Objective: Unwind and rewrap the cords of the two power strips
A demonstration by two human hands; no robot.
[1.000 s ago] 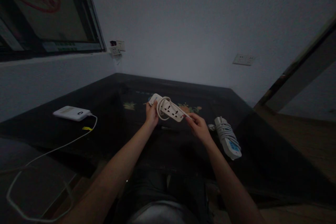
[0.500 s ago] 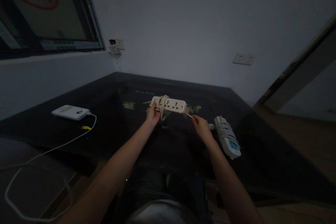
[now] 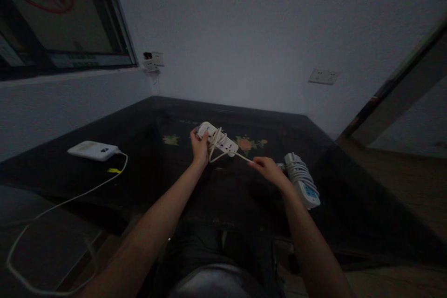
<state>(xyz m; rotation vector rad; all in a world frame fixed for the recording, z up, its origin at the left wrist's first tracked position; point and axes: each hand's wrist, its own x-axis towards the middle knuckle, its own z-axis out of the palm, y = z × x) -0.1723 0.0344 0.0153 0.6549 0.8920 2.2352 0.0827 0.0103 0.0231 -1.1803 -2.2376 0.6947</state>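
Note:
A white power strip is held above the dark table, tilted so that its right end points down. My left hand grips its left end, thumb on the socket face. Loops of the strip's cream cable wrap around its middle. One stretch of that cable runs out to the right, where my right hand pinches it between closed fingers. Just right of that hand, a second power strip with blue sockets lies on the table, its grey cord wound around it.
On the left of the table lies a white power bank-like device with a white cable trailing over the edge. Beside it is a yellow scrap. Wall sockets are on the back wall, and a window is at upper left.
The held power strip has turned, its right end dropping down and toward me. My right hand has moved slightly down and right, and the cable between the hands is longer.

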